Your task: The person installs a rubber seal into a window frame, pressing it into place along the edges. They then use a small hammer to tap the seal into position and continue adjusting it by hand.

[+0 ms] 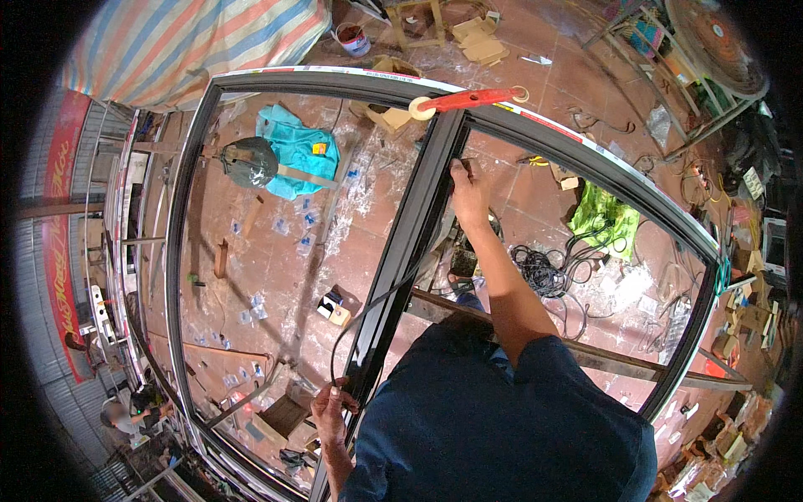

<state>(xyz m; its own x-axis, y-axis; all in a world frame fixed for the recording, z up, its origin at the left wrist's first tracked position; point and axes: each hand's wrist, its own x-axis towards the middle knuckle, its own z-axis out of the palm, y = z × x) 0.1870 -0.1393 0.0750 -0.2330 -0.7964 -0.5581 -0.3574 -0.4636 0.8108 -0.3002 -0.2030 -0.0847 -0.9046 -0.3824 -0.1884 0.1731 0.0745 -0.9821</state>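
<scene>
A large dark metal frame [178,234], split by a centre bar [410,217], fills the view above a littered tiled floor [368,167]. Along its far outer edge runs a pale film strip [381,76] with small red and dark print. At upper left spreads a sheet [192,42] striped blue, orange and cream; at far left hangs a red banner [57,243] with flowing yellow script. Through the openings show a turquoise cloth [293,151] bearing a little yellow label, a lime-green bag [606,219] and coiled black cables [539,272]. A red bar [473,100] with round cream ends lies across the frame's far edge.

The right hand [468,191] is at the centre bar, fingers curled inward — whether they grip anything, I cannot tell. The left hand [329,414], lower down, pinches a thin black strip [336,345] that arcs up across the centre bar.
</scene>
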